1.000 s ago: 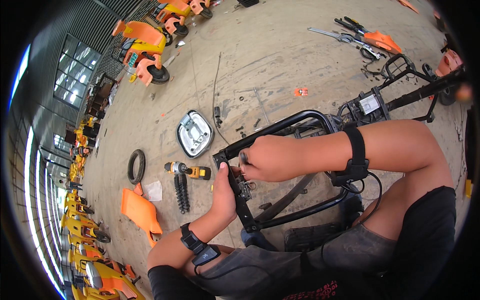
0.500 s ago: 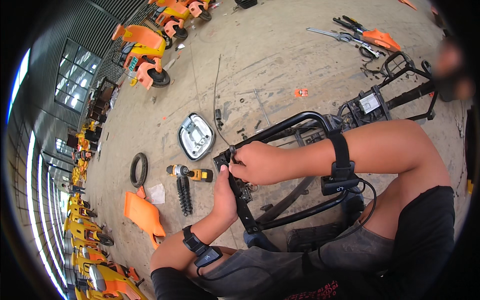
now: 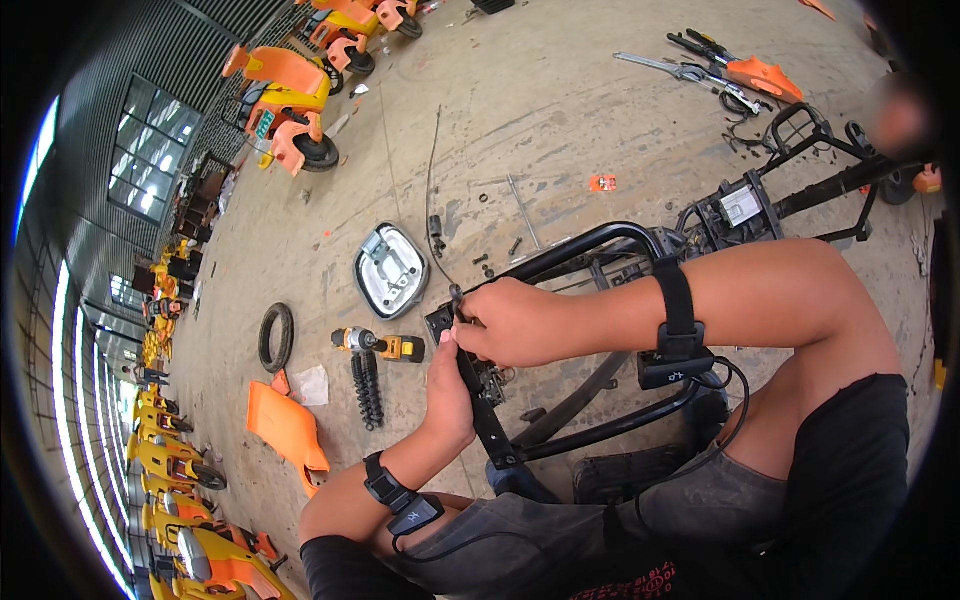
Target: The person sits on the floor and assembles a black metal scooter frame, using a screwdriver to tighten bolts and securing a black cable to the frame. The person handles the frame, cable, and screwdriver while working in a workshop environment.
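Note:
A black tubular scooter frame [image 3: 600,432] lies before me, its flat crossbar toward the left. My left hand [image 3: 450,392] is wrapped around that crossbar, thumb uppermost. Just above it, my right hand [image 3: 510,322] is closed in a fist at the bar's upper corner, almost touching the left thumb. Out of the right fist sticks the dark rounded end of a small metal tool [image 3: 456,292]; its kind is mostly hidden by the fingers. A thin cable [image 3: 431,180] on the floor runs down toward this fist.
Left of the frame lie a white-and-black housing [image 3: 391,271], a yellow cordless impact driver [image 3: 402,348], a black spring shock absorber [image 3: 367,392], a tyre [image 3: 277,338] and an orange panel [image 3: 285,422]. Loose bolts [image 3: 484,266] lie beyond. Scooters [image 3: 290,100] stand farther off.
My right fist has shifted slightly left, and the tool's end has swung up and left with it. My left hand stays on the crossbar.

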The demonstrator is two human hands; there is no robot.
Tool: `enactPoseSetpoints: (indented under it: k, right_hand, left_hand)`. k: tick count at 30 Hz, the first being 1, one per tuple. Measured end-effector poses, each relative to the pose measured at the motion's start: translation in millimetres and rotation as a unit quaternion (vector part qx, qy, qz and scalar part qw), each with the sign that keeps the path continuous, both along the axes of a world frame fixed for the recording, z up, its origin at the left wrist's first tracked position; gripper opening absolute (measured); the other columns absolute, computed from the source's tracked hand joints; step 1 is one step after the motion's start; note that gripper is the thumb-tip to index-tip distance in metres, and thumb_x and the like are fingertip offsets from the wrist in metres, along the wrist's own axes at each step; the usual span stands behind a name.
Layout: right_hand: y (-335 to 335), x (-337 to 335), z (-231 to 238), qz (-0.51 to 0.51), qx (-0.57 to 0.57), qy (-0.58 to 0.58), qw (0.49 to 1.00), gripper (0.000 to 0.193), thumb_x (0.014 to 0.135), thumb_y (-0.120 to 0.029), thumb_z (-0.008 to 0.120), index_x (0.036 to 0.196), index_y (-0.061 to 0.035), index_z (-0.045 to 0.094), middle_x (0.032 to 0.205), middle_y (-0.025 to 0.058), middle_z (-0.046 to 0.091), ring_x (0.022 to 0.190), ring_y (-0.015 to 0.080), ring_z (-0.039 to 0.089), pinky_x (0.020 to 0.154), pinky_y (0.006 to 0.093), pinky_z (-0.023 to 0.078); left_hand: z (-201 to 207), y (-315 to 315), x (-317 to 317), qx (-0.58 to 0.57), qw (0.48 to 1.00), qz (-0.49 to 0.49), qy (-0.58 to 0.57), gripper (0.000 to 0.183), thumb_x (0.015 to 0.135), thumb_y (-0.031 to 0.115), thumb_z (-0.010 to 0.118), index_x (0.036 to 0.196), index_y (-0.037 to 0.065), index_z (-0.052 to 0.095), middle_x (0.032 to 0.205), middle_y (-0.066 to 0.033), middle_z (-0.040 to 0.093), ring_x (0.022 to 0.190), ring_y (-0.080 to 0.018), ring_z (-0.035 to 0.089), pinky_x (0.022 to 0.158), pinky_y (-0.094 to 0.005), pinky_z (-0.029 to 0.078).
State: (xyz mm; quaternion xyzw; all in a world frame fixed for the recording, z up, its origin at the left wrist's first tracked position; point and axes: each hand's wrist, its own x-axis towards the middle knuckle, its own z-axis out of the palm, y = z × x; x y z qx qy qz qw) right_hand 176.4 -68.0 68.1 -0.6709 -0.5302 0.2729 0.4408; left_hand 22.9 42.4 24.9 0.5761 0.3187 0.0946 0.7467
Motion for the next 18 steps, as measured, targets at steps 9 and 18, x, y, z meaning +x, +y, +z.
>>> enactPoseSetpoints:
  k: [9,18]
  right_hand:
    - [-0.5,5.6,-1.6,0.022,-0.031,0.067,0.997,0.032,0.101,-0.021,0.054,0.086,0.0052,0.064,0.072,0.014,0.07,0.064,0.0237,0.07,0.064,0.0379,0.056]
    - [3.9,6.6,-3.3,0.054,0.008,0.009,0.999,0.034,0.101,-0.023,0.054,0.083,0.0045,0.063,0.07,0.0164,0.069,0.066,0.0304,0.071,0.066,0.0411,0.056]
  left_hand:
    - [10.7,-5.4,0.8,-0.01,1.0,-0.02,-0.01,0.053,0.111,0.046,0.029,0.109,0.004,0.06,0.095,-0.0089,0.067,0.087,-0.0182,0.066,0.081,-0.0319,0.055]
    - [8.6,-5.4,0.6,-0.009,1.0,0.002,-0.005,0.05,0.111,0.047,0.031,0.106,0.006,0.06,0.094,-0.0079,0.067,0.085,-0.0174,0.065,0.08,-0.032,0.054]
